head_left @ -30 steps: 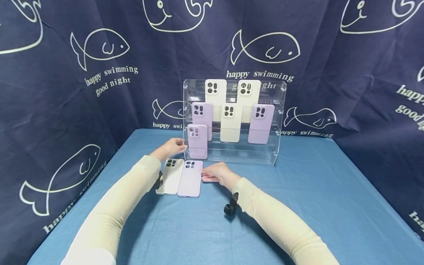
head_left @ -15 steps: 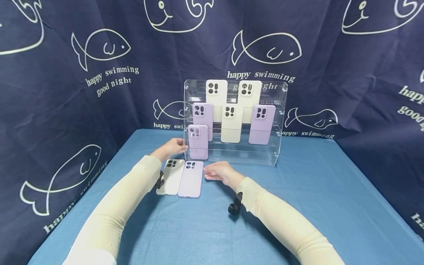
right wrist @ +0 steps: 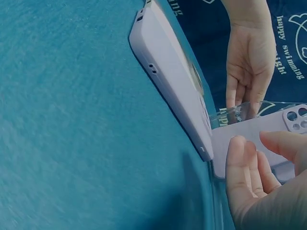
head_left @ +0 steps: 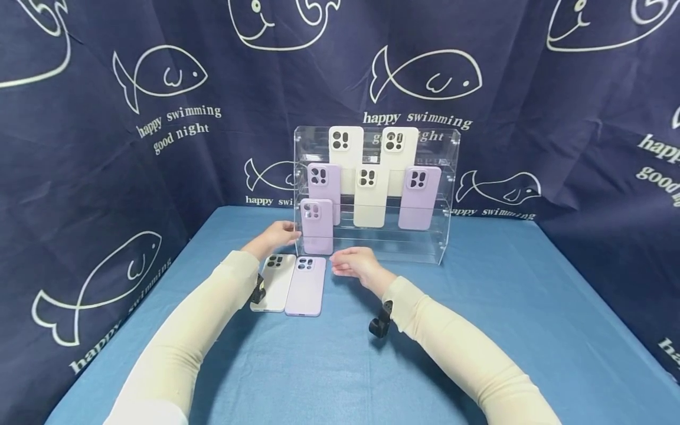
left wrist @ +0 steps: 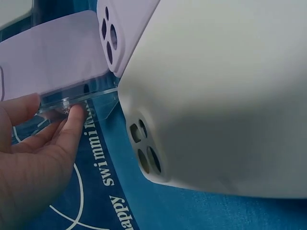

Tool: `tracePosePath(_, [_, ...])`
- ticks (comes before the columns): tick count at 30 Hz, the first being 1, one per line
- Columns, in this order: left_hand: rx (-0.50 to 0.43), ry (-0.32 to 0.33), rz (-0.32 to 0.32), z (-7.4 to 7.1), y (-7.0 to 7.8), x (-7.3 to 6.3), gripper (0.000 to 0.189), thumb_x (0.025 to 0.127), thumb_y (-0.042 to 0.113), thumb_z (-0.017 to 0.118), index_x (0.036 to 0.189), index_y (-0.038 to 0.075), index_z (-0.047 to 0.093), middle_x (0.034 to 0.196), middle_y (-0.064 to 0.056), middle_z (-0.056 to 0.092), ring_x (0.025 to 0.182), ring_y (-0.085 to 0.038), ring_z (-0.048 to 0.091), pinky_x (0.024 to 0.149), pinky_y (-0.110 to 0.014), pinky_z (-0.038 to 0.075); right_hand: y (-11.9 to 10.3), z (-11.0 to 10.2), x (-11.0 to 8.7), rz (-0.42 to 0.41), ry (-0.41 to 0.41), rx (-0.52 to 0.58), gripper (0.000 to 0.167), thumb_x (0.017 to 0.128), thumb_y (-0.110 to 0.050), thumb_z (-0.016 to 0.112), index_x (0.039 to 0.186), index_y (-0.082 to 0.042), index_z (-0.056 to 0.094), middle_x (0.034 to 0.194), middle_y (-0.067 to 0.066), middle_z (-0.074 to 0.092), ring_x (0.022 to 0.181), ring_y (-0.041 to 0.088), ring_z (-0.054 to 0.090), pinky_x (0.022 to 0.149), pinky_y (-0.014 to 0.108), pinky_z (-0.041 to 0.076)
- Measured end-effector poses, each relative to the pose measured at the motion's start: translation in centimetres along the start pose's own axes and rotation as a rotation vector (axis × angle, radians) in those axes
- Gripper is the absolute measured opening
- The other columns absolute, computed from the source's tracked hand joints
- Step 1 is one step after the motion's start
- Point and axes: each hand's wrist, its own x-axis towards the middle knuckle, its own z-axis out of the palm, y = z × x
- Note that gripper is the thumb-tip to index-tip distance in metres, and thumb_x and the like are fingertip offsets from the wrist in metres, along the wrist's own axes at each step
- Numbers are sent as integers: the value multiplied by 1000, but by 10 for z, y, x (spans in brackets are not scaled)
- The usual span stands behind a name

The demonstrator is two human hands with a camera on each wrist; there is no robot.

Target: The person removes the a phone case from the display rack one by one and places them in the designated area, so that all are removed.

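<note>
My left hand [head_left: 273,237] grips the lower left side panel of a clear acrylic display stand [head_left: 390,252]; thumb and fingers lie on opposite sides of the panel edge [left wrist: 103,91]. My right hand [head_left: 360,264] holds nothing, fingers loosely curved, just in front of the stand's base. In the right wrist view its fingertips [right wrist: 237,148] overlap the purple phone case [head_left: 317,227] on the lowest tier at left. Side by side on the table lie a cream phone case [head_left: 277,284], partly behind my left wrist, and a purple phone case [head_left: 306,288].
Higher tiers bear two cream cases [head_left: 346,154] at the top. Below them stand a purple case [head_left: 325,188], a cream case [head_left: 370,200] and another purple case [head_left: 419,198]. A blue cloth [head_left: 504,319] covers the table; a navy curtain [head_left: 297,88] hangs behind.
My right hand has moved off the right edge of the lying purple case, forward and slightly right toward the stand's base. My left hand has stayed at the stand's side panel.
</note>
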Motion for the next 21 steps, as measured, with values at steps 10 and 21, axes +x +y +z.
tracePosePath(10, [-27,-7,-4,-1,-1,0,62,101,15,52,151,-5,22,154,-24,30,138,-33,41,117,-38,37,-18,-3,2,-53,27,8,28,86,3,69,113,9,65,116,29,65,70,17,71,75,30,64])
tracePosePath(21, [-19,-5,-7,0,3,-1,60,101,15,51,151,-5,23,154,-23,29,140,-33,38,117,-38,37,-43,-1,1,-138,72,-10,24,86,-1,70,108,7,67,108,25,70,71,17,71,77,31,63])
